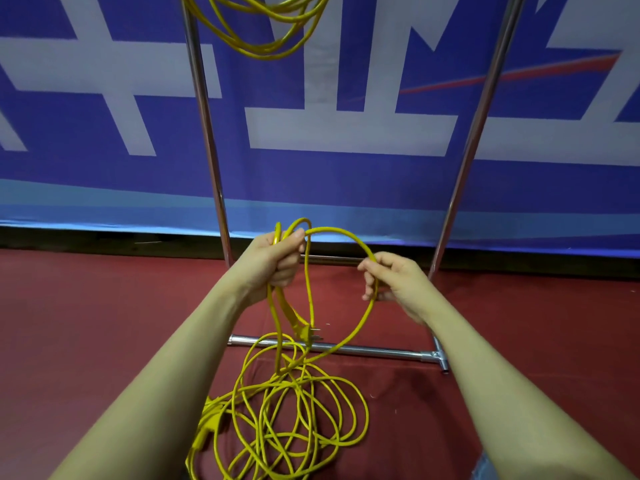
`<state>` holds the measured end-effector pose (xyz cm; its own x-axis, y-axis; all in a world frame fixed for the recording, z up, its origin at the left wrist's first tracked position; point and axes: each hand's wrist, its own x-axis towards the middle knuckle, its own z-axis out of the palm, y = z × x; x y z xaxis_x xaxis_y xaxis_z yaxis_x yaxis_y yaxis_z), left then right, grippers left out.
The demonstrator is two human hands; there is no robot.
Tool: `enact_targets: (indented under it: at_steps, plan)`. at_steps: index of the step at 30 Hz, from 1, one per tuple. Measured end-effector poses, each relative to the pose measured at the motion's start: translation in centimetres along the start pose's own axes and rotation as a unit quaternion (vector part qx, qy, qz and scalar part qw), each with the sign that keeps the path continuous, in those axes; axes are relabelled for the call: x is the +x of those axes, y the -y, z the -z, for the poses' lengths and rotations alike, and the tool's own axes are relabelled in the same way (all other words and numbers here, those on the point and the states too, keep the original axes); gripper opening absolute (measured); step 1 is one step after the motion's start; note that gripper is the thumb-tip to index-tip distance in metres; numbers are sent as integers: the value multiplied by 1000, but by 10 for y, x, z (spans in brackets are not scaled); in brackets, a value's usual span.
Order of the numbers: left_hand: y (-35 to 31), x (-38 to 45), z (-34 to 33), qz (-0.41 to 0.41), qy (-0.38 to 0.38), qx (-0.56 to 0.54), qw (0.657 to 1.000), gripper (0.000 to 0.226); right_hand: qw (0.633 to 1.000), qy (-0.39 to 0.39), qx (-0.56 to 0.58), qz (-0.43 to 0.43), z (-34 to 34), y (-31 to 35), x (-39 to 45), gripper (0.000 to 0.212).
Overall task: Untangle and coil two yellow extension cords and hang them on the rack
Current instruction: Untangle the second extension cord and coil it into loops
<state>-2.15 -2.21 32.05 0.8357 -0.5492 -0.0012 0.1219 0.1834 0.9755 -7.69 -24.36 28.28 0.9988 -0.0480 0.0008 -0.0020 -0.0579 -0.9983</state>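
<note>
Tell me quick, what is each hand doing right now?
Left hand: closed, gripping gathered loops of the yellow cord.
Right hand: closed, fingers curled round the same cord's next loop.

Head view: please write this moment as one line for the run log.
first cord: on rack | second cord: floor pile | left hand: holds loops | right hand: feeds loop

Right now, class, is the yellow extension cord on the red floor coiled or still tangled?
Still mostly tangled: the yellow extension cord sprawls in loose overlapping loops on the red floor, with only a couple of loops gathered in the left hand.
</note>
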Motion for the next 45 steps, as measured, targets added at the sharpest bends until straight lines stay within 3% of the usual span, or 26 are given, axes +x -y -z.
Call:
enact_targets:
  at_steps: [5, 9, 14, 17, 19, 22, 24, 26, 28, 30, 32, 34, 37, 41, 45]
  plan:
    - [9, -1, -2, 49, 10, 180, 982, 17, 972, -41, 227, 35, -5, 29, 7, 19]
    - [25, -1, -15, 98, 43, 118, 987, 18, 948, -49, 310, 51, -13, 39, 10, 20]
    - [33, 0, -28, 111, 110, 130, 979, 19, 919, -88, 381, 44, -24, 45, 19, 21]
    - [30, -1, -33, 102, 124, 151, 975, 18, 915, -111, 385, 45, -24, 45, 23, 22]
    - [31, 2, -35, 91, 92, 146, 981, 15, 920, -136, 364, 49, -21, 43, 26, 21]
    - [30, 8, -34, 70, 24, 69, 995, 14, 937, -201, 279, 53, -12, 35, 27, 16]
    - [26, 12, -31, 51, 3, 10, 999, 15, 948, -201, 240, 52, -8, 26, 23, 16]
    - [19, 15, -29, 32, -9, -40, 999, 17, 975, -143, 167, 40, -9, 15, 17, 18]
    - [12, 16, -26, 13, -15, -90, 996, 17, 998, -33, 48, 9, -14, 4, 12, 17]
    - [6, 16, -23, -7, -22, -126, 992, 15, 996, 79, -35, -17, -22, -4, 8, 13]
    - [1, 16, -21, -26, -38, -139, 989, 15, 988, 134, -76, -14, -30, -7, 5, 10]
    - [-3, 16, -17, -38, -55, -149, 987, 15, 989, 137, -61, -8, -38, -2, 3, 14]
    - [-5, 16, -9, -30, -72, -147, 986, 17, 997, 80, -4, 3, -41, 10, 1, 21]
    - [12, 12, -5, 41, -42, -35, 998, 19, 996, 12, 86, 8, -33, 24, -1, 21]
    - [29, 7, -9, 98, 12, 67, 993, 19, 970, -32, 241, 14, -28, 38, 0, 21]
